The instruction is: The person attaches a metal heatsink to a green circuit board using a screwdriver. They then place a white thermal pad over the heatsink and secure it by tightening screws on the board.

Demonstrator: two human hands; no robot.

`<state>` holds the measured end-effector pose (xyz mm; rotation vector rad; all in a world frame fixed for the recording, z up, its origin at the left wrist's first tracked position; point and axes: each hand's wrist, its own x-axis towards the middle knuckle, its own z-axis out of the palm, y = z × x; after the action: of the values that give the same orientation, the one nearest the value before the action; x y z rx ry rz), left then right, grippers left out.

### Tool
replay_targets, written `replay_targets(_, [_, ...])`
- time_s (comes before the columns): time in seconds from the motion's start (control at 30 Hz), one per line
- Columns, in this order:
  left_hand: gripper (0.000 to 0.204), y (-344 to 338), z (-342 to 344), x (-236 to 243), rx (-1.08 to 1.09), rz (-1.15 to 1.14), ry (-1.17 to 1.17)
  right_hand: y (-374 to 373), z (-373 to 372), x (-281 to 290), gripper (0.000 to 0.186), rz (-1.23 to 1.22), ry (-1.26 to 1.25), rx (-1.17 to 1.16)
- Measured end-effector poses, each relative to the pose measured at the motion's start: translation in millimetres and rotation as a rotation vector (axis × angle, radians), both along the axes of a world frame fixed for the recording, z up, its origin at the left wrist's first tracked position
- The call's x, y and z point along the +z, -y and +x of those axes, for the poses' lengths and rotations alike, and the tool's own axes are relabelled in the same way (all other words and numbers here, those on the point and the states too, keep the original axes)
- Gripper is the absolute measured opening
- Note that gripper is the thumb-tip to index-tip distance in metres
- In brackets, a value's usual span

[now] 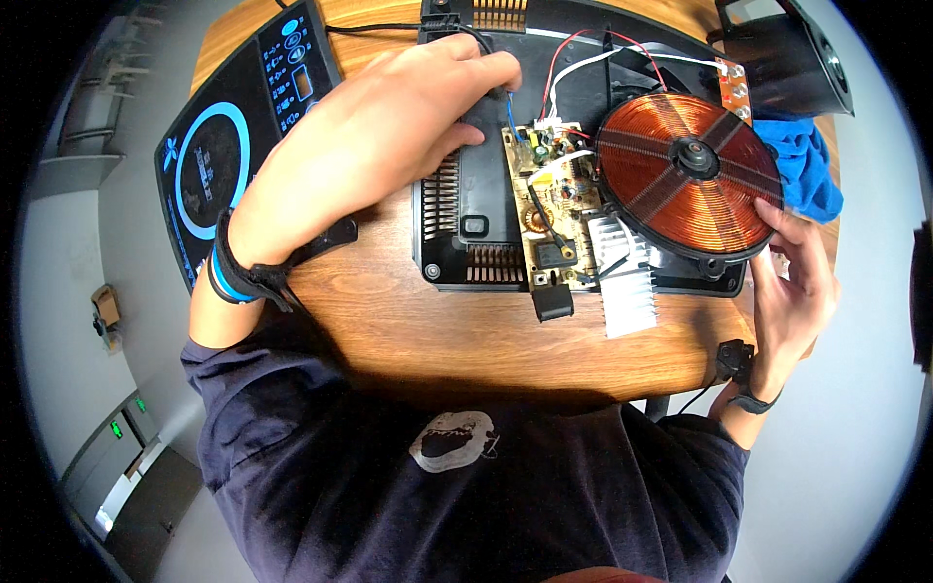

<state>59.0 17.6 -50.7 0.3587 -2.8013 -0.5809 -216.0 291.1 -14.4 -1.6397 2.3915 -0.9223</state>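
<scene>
My left hand (398,126) reaches over the left part of an opened black induction cooker base (491,199), its fingers curled at the upper end of a blue wire (510,107). That wire runs down to a tan circuit board (537,209) crowded with components. My thumb sits lower, apart from the index fingertip. On the right, my right hand (797,277) grips the rim of a round copper coil (641,175), thumb and fingers at its lower right edge. The coil rests tilted across the base, overlapping the board's right side. A finned silver heat sink (627,291) sticks out below it.
At left lies the cooker's black glass top panel (255,126) with a blue ring. A black cord (374,29) passes behind my left hand. Red and white wires lead to a small orange board (734,87). A blue cloth (802,165) and a black box-like object (782,63) stand right.
</scene>
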Motion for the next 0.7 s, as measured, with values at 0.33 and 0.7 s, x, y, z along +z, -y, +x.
replay_targets(0.33, [0.023,9.2,-15.8,51.9,-0.227,-0.076,0.060,-1.7,-10.8,-8.1,0.030,-0.011,0.138,-0.042])
replay_targets(0.7, [0.040,33.0,-22.9,44.2,-0.075,-0.130,0.298,4.2,-19.2,-6.3,0.028,0.015,0.156,-0.036])
